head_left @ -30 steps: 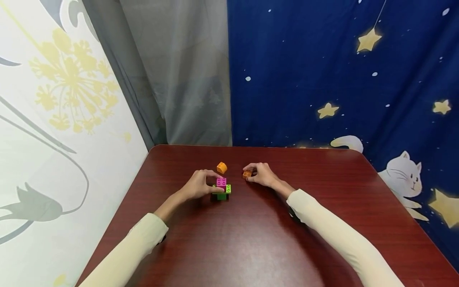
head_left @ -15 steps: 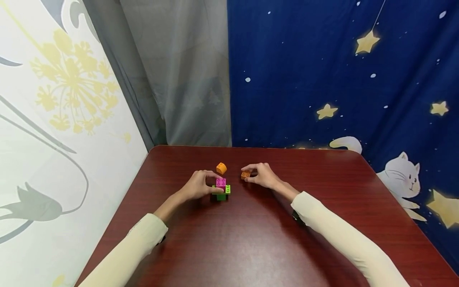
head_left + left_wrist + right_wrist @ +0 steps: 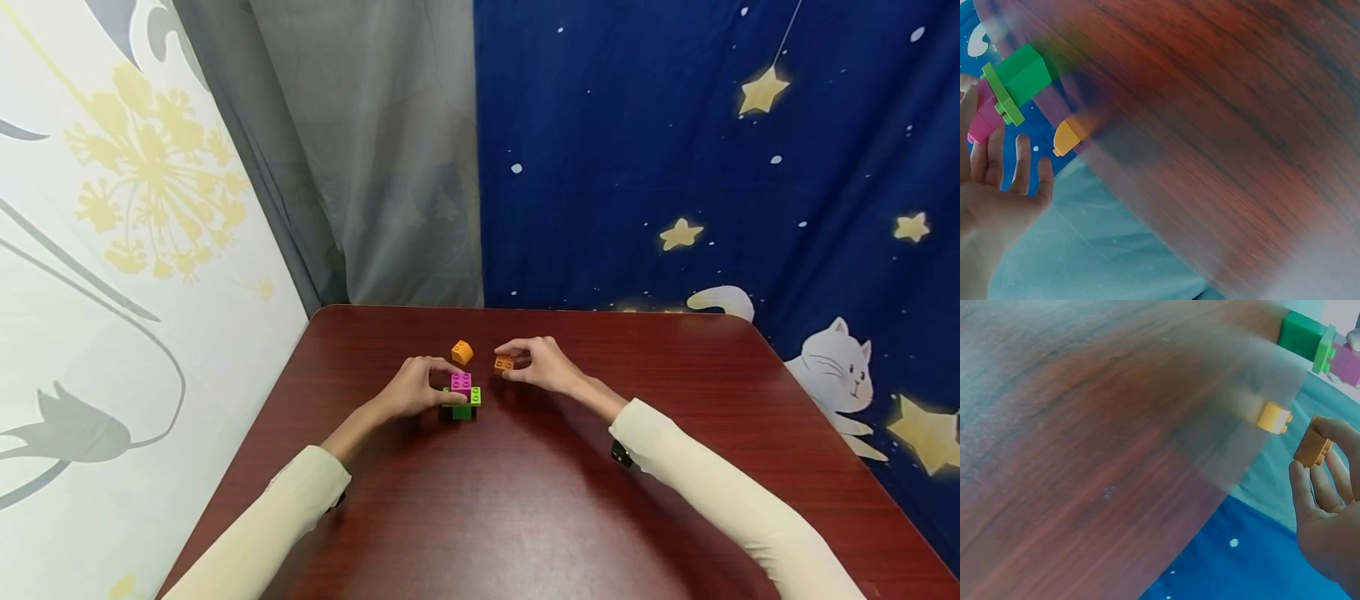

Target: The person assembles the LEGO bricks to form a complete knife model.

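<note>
My left hand [image 3: 410, 388] pinches the pink brick [image 3: 461, 382] at the top of a small stack. Under the pink brick lies a flat lime-green plate [image 3: 1002, 94], and below that a darker green block [image 3: 1024, 74] forms the base on the table. To the right, my right hand [image 3: 546, 364] holds an orange brick [image 3: 1312, 445] between thumb and fingers, its studs showing in the head view. The orange brick is beside the stack, apart from it. A yellow-orange curved brick [image 3: 462, 352] sits just behind the stack, touched by neither hand.
The dark red wooden table [image 3: 525, 517] stretches in front of both arms. Its far edge lies close behind the bricks, with a grey curtain [image 3: 412, 167] and a blue starry curtain [image 3: 637, 167] beyond. A white patterned wall [image 3: 112, 350] borders the left side.
My right hand has moved slightly left with the orange brick, nearer the stack. The left hand keeps its grip on the pink brick, and the curved brick stays put.
</note>
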`<state>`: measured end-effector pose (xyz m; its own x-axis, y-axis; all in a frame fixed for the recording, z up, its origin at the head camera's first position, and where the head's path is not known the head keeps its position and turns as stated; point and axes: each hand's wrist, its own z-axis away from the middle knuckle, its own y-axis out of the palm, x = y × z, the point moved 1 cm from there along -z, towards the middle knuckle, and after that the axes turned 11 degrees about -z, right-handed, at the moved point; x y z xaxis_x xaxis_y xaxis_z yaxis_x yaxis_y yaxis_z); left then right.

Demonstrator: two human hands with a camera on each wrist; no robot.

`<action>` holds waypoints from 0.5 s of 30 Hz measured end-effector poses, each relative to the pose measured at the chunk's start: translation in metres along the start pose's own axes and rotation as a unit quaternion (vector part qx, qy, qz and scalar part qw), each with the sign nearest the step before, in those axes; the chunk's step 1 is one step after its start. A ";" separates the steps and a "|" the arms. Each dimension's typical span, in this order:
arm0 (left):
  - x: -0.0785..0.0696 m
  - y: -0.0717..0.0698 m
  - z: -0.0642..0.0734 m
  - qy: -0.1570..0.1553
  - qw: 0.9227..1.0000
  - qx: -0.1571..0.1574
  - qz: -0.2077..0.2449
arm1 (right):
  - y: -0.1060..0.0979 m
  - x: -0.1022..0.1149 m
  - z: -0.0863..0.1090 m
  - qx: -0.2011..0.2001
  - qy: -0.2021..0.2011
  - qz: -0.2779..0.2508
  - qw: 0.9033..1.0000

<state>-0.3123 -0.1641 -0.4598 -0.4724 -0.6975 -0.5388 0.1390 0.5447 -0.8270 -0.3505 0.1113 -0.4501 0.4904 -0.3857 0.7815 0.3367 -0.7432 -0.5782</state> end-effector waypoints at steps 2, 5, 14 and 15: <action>0.000 0.000 0.000 0.002 1.000 -0.001 -0.002 | 0.000 0.005 -0.001 0.002 -0.006 0.002 1.000; 0.000 0.000 -0.001 0.004 1.000 -0.002 -0.009 | 0.001 0.012 -0.002 0.006 -0.016 0.011 1.000; 0.001 0.000 -0.001 0.003 1.000 0.001 -0.007 | 0.006 0.032 -0.006 0.034 -0.025 -0.003 0.999; 0.001 0.000 -0.001 0.004 1.000 0.002 -0.006 | 0.007 0.034 -0.006 0.036 -0.028 -0.009 0.999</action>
<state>-0.3133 -0.1645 -0.4603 -0.4804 -0.7009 -0.5272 0.1360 0.5343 -0.8343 -0.3365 0.0899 -0.4261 0.5270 -0.3395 0.7791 0.4023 -0.7078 -0.5806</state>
